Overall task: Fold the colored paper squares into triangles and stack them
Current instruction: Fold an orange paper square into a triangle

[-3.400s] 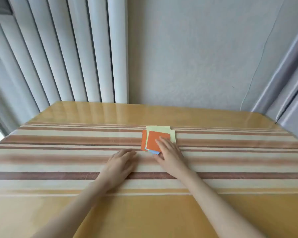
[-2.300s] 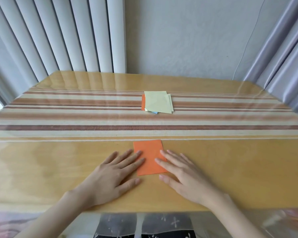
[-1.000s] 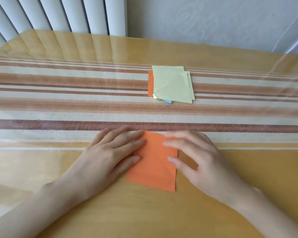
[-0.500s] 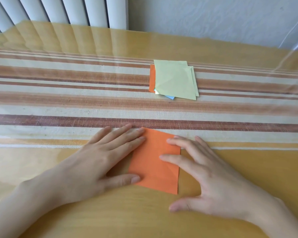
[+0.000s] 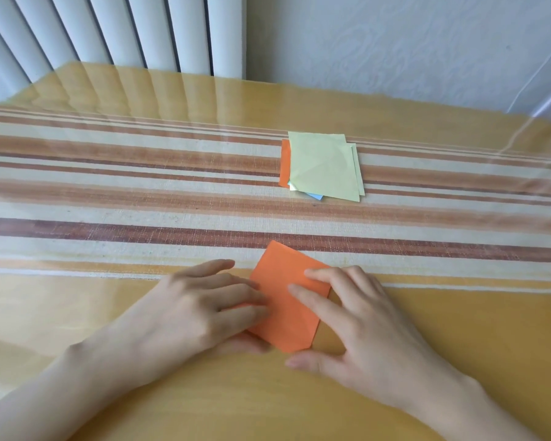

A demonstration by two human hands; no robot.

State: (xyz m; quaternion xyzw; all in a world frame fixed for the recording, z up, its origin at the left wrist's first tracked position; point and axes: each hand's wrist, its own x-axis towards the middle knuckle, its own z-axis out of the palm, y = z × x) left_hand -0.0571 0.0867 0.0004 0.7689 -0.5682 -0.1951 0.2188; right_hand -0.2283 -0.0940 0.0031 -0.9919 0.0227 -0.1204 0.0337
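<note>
Paper: the orange paper square [image 5: 287,297] lay flat and unfolded, well on the person's side of the pile of pale green, orange and blue paper squares [image 5: 325,163]
Change: from roughly square-on half a second before, it had turned so one corner pointed toward that pile; I judged this set up the corner-to-corner fold
Left hand [image 5: 185,313]: fingers straight, resting on its left part, gripping nothing
Right hand [image 5: 363,319]: fingers straight, pressing its right part, thumb off the paper
Around: a striped cloth [image 5: 109,192] under the pile
Hindrance: likely only the fingers lying on the square
</note>
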